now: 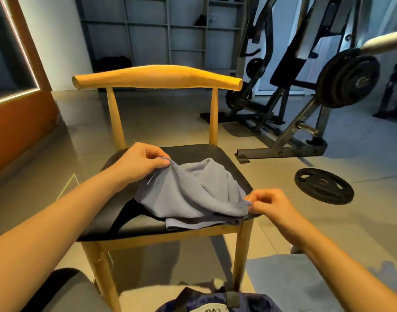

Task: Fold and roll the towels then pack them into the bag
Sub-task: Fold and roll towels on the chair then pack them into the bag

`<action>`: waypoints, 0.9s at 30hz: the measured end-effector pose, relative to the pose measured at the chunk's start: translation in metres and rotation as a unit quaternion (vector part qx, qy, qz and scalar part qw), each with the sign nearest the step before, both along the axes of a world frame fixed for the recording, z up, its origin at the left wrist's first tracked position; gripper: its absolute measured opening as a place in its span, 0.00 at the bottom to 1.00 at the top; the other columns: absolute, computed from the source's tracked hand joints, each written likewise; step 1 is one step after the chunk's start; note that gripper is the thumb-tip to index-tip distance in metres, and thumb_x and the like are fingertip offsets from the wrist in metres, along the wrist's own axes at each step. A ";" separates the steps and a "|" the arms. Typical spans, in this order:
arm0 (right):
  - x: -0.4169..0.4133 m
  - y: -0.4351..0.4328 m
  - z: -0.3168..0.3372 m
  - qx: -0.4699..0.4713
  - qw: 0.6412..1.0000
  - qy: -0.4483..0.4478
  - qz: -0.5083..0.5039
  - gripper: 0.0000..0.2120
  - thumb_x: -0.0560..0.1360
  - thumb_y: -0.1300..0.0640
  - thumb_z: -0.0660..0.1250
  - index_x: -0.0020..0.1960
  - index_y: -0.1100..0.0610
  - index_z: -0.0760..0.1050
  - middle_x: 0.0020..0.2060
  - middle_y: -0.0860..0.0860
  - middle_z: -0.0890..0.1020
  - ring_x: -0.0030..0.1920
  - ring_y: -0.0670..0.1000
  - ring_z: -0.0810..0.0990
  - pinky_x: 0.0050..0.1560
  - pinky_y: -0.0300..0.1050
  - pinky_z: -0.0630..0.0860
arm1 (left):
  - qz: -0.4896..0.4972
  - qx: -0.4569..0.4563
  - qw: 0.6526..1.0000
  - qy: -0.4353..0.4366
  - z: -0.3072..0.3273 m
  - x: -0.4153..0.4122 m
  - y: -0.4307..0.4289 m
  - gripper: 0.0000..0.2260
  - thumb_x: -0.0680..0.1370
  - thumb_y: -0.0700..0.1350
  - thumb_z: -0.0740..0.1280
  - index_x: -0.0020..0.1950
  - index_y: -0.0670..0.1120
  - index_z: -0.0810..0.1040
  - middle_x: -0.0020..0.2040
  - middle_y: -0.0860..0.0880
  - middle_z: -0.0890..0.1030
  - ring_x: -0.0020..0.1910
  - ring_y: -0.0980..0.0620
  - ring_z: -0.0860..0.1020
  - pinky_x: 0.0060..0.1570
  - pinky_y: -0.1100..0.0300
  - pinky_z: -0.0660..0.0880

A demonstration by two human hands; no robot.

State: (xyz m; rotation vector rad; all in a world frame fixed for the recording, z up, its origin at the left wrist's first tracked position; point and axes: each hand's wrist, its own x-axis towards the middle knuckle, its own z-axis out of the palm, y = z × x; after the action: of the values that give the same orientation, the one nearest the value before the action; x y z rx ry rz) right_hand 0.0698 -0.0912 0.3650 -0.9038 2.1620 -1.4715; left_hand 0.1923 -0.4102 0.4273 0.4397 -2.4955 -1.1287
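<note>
Head view: crumpled grey towel [190, 190] lies on the chair seat [226, 158] between both hands; left hand [139, 163] pinches its far corner, right hand [269, 206] pinches its near edge.

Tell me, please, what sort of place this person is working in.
Most likely a gym: a plate-loaded barbell, a weight machine, and a loose weight plate on the floor. The left hand and right hand pinch a towel on a chair.
</note>
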 end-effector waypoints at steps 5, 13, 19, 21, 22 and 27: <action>0.012 0.005 -0.008 0.052 0.998 0.024 0.038 0.05 0.75 0.67 0.69 0.42 0.68 0.82 0.39 0.62 0.84 0.43 0.58 0.83 0.50 0.53 0.83 | -0.124 -0.043 0.991 0.003 0.003 -0.054 0.037 0.04 0.78 0.45 0.73 0.47 0.52 0.88 0.43 0.57 0.86 0.47 0.60 0.82 0.48 0.63 0.76; 0.024 0.011 -0.014 0.073 0.996 0.022 0.050 0.13 0.69 0.53 0.66 0.38 0.64 0.80 0.36 0.65 0.79 0.42 0.70 0.77 0.47 0.67 0.78 | -0.301 -0.053 0.946 -0.108 -0.007 -0.127 0.091 0.04 0.77 0.46 0.74 0.50 0.49 0.87 0.51 0.53 0.85 0.53 0.55 0.82 0.59 0.53 0.78; 0.021 0.020 -0.017 0.075 0.997 0.007 -0.035 0.15 0.78 0.66 0.63 0.32 0.59 0.75 0.27 0.49 0.74 0.33 0.46 0.76 0.41 0.41 0.80 | -0.353 -0.200 0.892 -0.197 -0.028 -0.140 0.093 0.01 0.77 0.45 0.73 0.47 0.49 0.83 0.48 0.51 0.84 0.48 0.54 0.81 0.53 0.55 0.79; 0.020 0.023 -0.014 0.077 0.995 0.003 -0.064 0.14 0.78 0.67 0.62 0.34 0.61 0.75 0.28 0.51 0.73 0.32 0.44 0.75 0.37 0.35 0.78 | -0.338 -0.212 0.899 -0.179 -0.031 -0.132 0.091 0.05 0.77 0.44 0.73 0.51 0.48 0.80 0.46 0.52 0.81 0.45 0.53 0.79 0.46 0.60 0.76; 0.019 0.025 -0.012 0.077 0.994 -0.001 -0.076 0.14 0.79 0.67 0.62 0.35 0.62 0.74 0.28 0.52 0.72 0.30 0.42 0.75 0.34 0.32 0.75 | -0.330 -0.205 0.904 -0.177 -0.034 -0.128 0.089 0.08 0.77 0.45 0.74 0.54 0.49 0.79 0.47 0.52 0.80 0.45 0.53 0.79 0.46 0.59 0.77; 0.012 0.027 -0.005 0.078 0.990 0.006 -0.121 0.15 0.80 0.65 0.62 0.34 0.59 0.75 0.30 0.55 0.75 0.32 0.44 0.77 0.29 0.34 0.74 | -0.329 -0.168 0.909 -0.192 -0.038 -0.113 0.076 0.08 0.78 0.47 0.72 0.57 0.54 0.84 0.50 0.55 0.84 0.49 0.56 0.81 0.54 0.55 0.81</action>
State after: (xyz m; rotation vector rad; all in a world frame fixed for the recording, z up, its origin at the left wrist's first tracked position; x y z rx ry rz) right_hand 0.0817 -0.0643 0.3598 -0.6150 2.4261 -1.3787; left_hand 0.0794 -0.3340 0.3889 -0.3488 -3.2376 -0.8284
